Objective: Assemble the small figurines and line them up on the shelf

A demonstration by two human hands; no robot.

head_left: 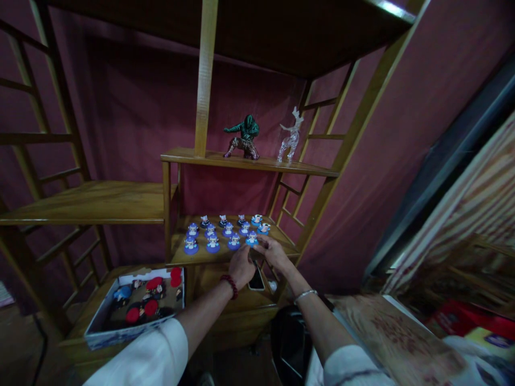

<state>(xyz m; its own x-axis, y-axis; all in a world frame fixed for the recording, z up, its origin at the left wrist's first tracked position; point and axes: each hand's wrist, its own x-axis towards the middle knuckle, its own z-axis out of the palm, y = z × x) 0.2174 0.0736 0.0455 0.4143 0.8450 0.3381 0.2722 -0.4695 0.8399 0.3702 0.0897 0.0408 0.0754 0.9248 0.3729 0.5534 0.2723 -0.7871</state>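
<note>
Several small cartoon figurines on round bases stand in rows on the lower shelf (183, 257). At the front right of these rows is a white-and-purple figurine (251, 239) on a blue base. My right hand (274, 254) pinches this figurine from the right, fingers closed at its base. From the left and front, my left hand (242, 267) closes on the same base; its fingertips are partly hidden. Just left of my hands stands another purple-based figurine (234, 242). Behind them is a blue-based figurine (263, 229).
An open box (134, 328) with red-based figurines and a blue one stands at lower left. A phone (256, 280) lies below my hands. On the upper shelf (181, 156) are a dark green crouching figure (243, 138) and a clear deer-like figure (290, 138).
</note>
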